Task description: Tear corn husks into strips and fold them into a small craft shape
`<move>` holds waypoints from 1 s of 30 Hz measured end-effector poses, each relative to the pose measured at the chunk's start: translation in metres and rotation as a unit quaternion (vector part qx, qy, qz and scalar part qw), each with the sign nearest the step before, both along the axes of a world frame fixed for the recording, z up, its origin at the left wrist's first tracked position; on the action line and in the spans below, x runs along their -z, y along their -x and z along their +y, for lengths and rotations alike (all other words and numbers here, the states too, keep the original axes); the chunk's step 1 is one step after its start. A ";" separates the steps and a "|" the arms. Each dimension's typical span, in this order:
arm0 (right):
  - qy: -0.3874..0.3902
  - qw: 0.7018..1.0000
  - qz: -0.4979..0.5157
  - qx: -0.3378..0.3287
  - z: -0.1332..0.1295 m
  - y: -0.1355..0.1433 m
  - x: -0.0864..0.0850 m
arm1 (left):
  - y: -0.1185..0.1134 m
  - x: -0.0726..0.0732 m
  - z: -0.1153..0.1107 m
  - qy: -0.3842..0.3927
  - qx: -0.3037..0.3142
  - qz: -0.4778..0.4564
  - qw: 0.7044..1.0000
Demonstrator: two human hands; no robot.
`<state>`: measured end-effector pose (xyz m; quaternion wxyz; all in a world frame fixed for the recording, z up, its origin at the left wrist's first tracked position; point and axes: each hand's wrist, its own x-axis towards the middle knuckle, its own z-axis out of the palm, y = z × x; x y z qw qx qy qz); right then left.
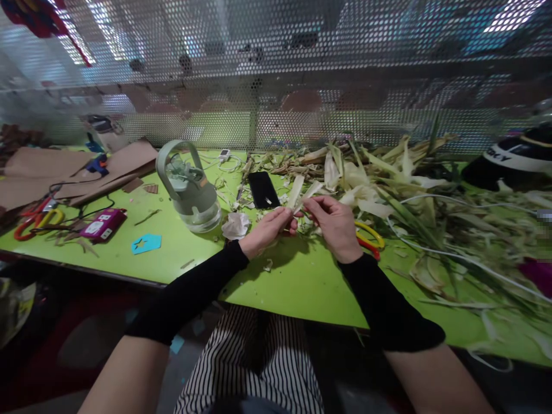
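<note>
Pinching pale strips [295,192]: left hand [272,226], right hand [334,224]; room toward table edge [302,313].

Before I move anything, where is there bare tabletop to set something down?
Mostly bare: the green tabletop along the near edge between the black sleeves, and a smaller patch between the blue cutout and the crumpled white scrap, in front of the bottle. Crowded: the right side, under leafy strips.

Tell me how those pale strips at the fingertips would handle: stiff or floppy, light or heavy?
The pale strips are probably very light, since they look thin and narrow. They seem bendy but not limp: their ends stick out fairly straight beyond the left hand. They may tear easily, judging by the small scraps on the green table.
</note>
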<state>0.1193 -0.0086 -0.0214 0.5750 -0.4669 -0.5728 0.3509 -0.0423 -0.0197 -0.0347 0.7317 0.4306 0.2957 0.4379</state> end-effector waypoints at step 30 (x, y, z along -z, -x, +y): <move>0.028 0.999 -0.034 0.019 -0.001 0.002 0.001 | -0.001 -0.004 0.002 0.004 -0.033 0.044 0.998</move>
